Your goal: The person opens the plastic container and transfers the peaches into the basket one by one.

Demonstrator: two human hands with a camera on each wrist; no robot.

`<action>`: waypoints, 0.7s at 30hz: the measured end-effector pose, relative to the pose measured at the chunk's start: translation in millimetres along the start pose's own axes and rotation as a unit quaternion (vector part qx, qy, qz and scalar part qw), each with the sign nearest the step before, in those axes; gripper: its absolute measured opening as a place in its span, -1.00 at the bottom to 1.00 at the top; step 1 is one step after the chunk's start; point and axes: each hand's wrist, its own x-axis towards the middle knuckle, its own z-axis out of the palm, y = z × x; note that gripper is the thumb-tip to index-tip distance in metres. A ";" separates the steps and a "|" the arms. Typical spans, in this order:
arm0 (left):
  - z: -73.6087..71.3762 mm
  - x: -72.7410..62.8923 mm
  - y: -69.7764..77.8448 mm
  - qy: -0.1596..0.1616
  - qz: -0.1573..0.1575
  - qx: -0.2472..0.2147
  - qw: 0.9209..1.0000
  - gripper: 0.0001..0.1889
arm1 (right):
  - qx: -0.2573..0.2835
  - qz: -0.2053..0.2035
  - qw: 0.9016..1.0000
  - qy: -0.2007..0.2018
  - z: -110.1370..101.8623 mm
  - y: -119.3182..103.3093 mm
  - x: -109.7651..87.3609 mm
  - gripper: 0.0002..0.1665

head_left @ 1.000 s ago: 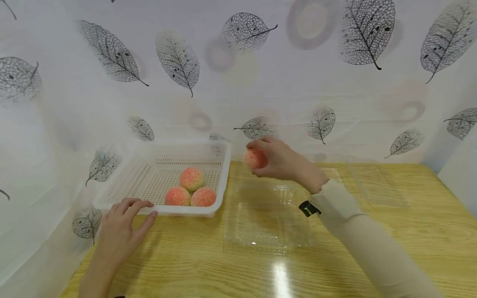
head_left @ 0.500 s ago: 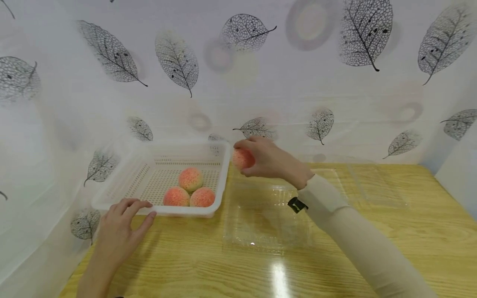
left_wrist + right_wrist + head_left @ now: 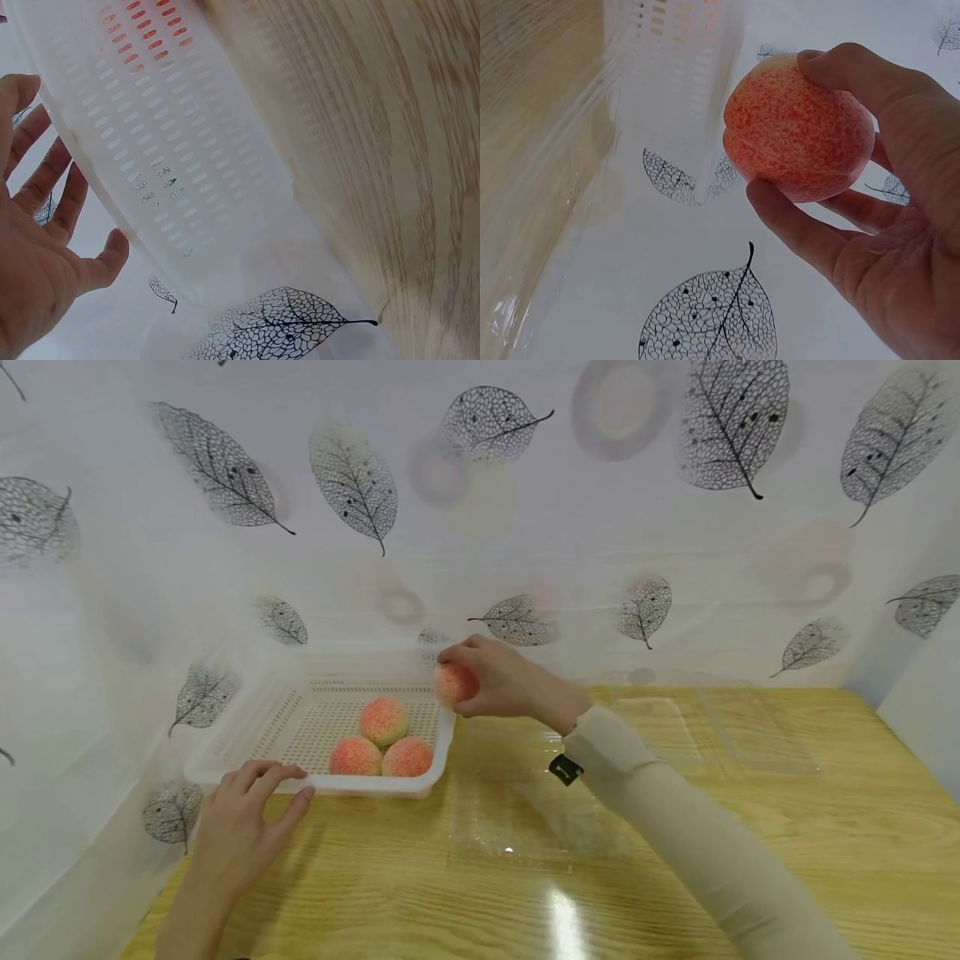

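A red-and-yellow speckled peach [image 3: 799, 127] is held between the thumb and fingers of my right hand [image 3: 517, 687], raised beside the right rim of a white plastic basket [image 3: 390, 785]. Inside the basket, near its front right corner, three more peaches [image 3: 383, 721] sit close together. My left hand [image 3: 238, 822] rests its fingers at the basket's front left rim, thumb spread apart and holding nothing. In the left wrist view its fingers lie along the rim of the perforated basket [image 3: 142, 112].
A clear plastic container [image 3: 517, 827] stands on the wooden table [image 3: 390, 893] right of the basket, partly under my right forearm. Another clear plastic piece [image 3: 757, 735] lies farther right. A leaf-printed sheet [image 3: 510, 527] hangs behind the table.
My right hand has moved left with the peach, from above the clear container to the basket's right rim. The left hand and the three peaches in the basket have stayed put.
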 end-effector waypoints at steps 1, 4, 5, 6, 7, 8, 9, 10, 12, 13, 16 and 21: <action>0.1 -0.1 0.2 -0.002 -0.002 -0.001 1.000 -0.74 | 0.004 0.000 1.000 -0.003 2.0 -0.6 1.8 -0.24; 0.0 -0.4 1.1 -0.005 -0.011 -0.003 1.000 -0.74 | 0.006 -0.008 1.000 -0.005 6.9 -2.4 6.9 -0.24; -0.2 -0.3 1.4 -0.006 -0.013 -0.003 1.000 -0.75 | 0.005 -0.012 1.000 -0.004 8.4 -3.0 8.5 -0.23; -0.4 -0.1 1.6 -0.007 -0.014 -0.002 1.000 -0.75 | 0.006 -0.015 1.000 -0.004 9.6 -3.8 10.0 -0.23; -0.7 0.1 2.0 -0.007 -0.015 -0.002 1.000 -0.75 | 0.005 -0.017 1.000 -0.003 10.3 -4.6 11.2 -0.24; -1.0 0.4 2.4 -0.007 -0.015 -0.001 1.000 -0.75 | 0.005 -0.019 1.000 -0.003 10.6 -5.8 12.4 -0.24; -1.2 0.6 2.7 -0.007 -0.015 0.000 1.000 -0.76 | 0.006 -0.020 1.000 -0.004 10.9 -7.0 13.6 -0.24; -1.5 0.8 3.1 -0.007 -0.015 0.001 1.000 -0.76 | 0.006 -0.021 1.000 -0.005 11.2 -8.2 14.7 -0.24; -1.9 1.0 3.6 -0.008 -0.015 0.002 1.000 -0.76 | 0.005 -0.024 1.000 -0.009 11.6 -11.0 16.9 -0.24; -2.1 0.9 3.9 -0.008 -0.016 0.002 1.000 -0.76 | 0.005 -0.025 1.000 -0.010 11.9 -12.3 18.0 -0.24; -2.2 0.6 4.4 -0.011 -0.020 0.002 1.000 -0.76 | 0.006 -0.030 0.999 -0.013 13.9 -14.5 22.2 -0.25; -1.7 0.2 4.6 -0.012 -0.023 0.002 1.000 -0.76 | 0.004 -0.038 0.999 -0.020 19.3 -15.1 30.1 -0.26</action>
